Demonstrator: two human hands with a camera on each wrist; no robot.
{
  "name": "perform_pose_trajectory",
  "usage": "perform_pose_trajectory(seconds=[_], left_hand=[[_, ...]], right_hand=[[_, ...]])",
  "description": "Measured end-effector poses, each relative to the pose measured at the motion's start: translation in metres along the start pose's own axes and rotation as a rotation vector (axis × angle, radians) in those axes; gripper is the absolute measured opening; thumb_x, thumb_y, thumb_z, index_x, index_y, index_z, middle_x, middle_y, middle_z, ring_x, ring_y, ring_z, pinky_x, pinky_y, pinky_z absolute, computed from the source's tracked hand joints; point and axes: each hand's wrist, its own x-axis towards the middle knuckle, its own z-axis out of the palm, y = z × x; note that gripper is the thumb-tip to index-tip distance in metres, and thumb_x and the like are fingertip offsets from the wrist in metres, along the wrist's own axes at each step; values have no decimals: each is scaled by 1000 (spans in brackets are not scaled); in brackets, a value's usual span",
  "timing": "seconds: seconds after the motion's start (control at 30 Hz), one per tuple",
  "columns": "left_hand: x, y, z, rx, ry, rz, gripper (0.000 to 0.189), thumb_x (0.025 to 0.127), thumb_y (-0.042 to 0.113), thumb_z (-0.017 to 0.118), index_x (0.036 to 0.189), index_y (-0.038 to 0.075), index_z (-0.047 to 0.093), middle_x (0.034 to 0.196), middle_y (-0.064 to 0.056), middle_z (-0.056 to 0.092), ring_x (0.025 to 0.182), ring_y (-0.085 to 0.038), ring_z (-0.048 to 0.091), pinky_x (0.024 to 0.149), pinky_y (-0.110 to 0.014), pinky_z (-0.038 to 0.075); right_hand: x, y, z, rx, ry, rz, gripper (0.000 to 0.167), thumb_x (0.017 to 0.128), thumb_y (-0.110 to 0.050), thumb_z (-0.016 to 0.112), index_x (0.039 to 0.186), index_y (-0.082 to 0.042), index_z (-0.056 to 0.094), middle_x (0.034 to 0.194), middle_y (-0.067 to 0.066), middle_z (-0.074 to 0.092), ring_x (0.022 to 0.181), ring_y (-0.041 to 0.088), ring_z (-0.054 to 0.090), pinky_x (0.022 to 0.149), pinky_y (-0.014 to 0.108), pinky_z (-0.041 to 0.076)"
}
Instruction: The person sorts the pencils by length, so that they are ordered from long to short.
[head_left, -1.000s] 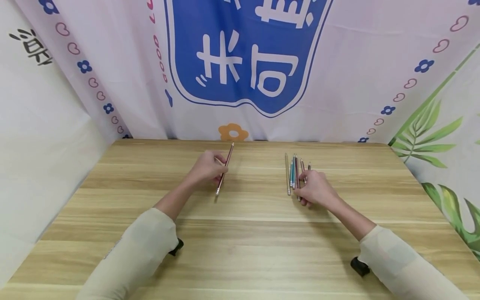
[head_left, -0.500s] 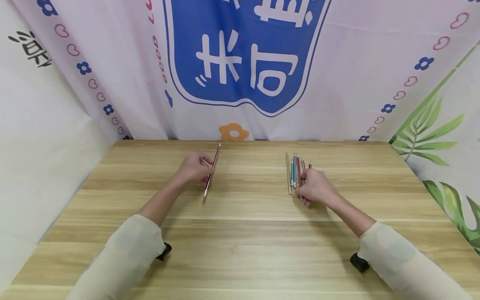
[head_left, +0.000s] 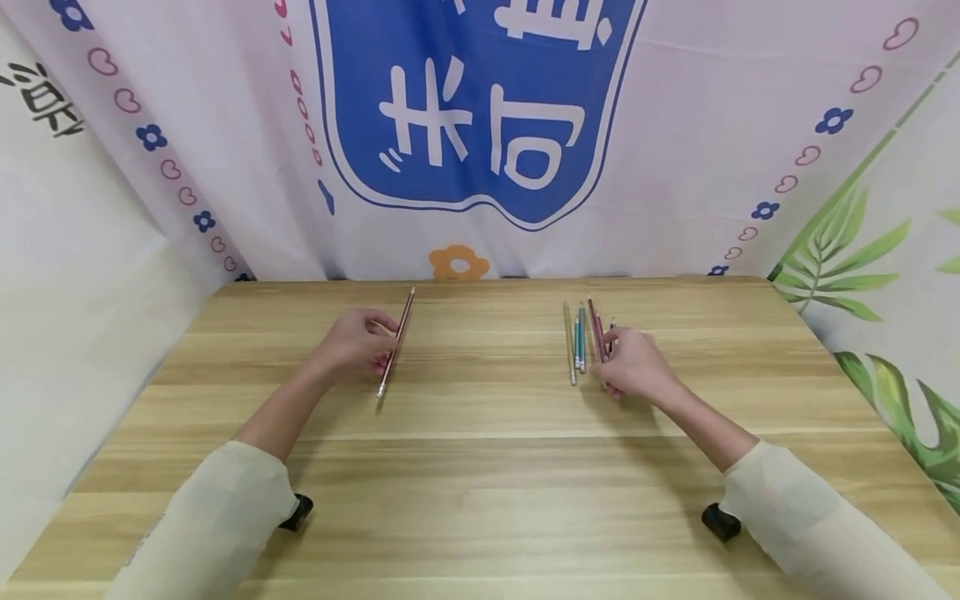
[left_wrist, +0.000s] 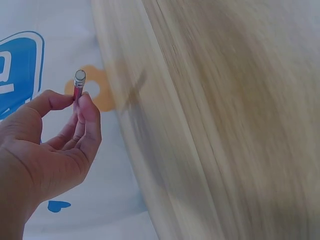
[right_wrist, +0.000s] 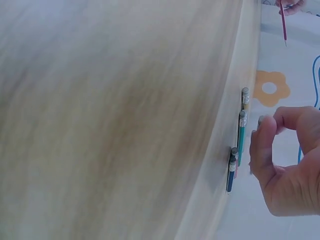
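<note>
In the head view my left hand pinches a dark red pencil between thumb and fingers, held tilted above the table. The left wrist view shows its eraser end sticking out past the fingertips. My right hand pinches another dark red pencil, whose far end points away toward the curtain. Just left of that hand lie a tan pencil and teal pencils. More pencils, one with a dark blue body, lie partly hidden under the right hand.
The wooden table ends at a printed curtain along its back edge. A white cloth wall stands at the left, and leaf-patterned cloth at the right. Black wrist straps show below both sleeves.
My left hand has moved left, carrying its pencil. The right hand has stayed nearly in place, and the dark red pencil at its fingers has come up, apart from the teal ones.
</note>
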Motion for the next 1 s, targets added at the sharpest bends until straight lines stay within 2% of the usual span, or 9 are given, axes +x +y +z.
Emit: perform_pose_trajectory(seconds=[0.3, 0.57, 0.83, 1.0], left_hand=[[-5, -2, -11, 19, 19, 0, 34, 92, -8, 61, 124, -17, 52, 76, -6, 64, 58, -11, 58, 51, -24, 58], [-7, -9, -25, 78, 47, -21, 35, 92, -4, 62, 123, -16, 52, 77, -5, 65, 59, -11, 60, 53, -27, 61], [-12, -20, -42, 117, 65, -46, 35, 94, -2, 61, 125, -16, 51, 74, -3, 64, 61, -11, 59, 54, -27, 62], [-16, -24, -49, 136, 61, -66, 37, 95, -1, 60, 128, -16, 50, 75, -4, 65, 63, -11, 60, 56, -27, 62]], right_hand=[[0, -2, -2, -10, 68, -4, 44, 87, -6, 69, 126, 11, 59, 84, 14, 70, 57, 18, 63, 49, 26, 54], [1, -8, 1, 1, 85, -28, 31, 90, -10, 66, 116, 5, 58, 77, 5, 64, 59, 13, 58, 54, 24, 49], [4, -12, 9, 179, 9, -9, 24, 95, -6, 58, 116, 5, 54, 78, 9, 66, 58, 13, 61, 53, 24, 57], [6, -13, 12, 246, -22, -23, 18, 98, -5, 56, 113, 5, 54, 71, 7, 62, 56, 14, 58, 49, 24, 54]])
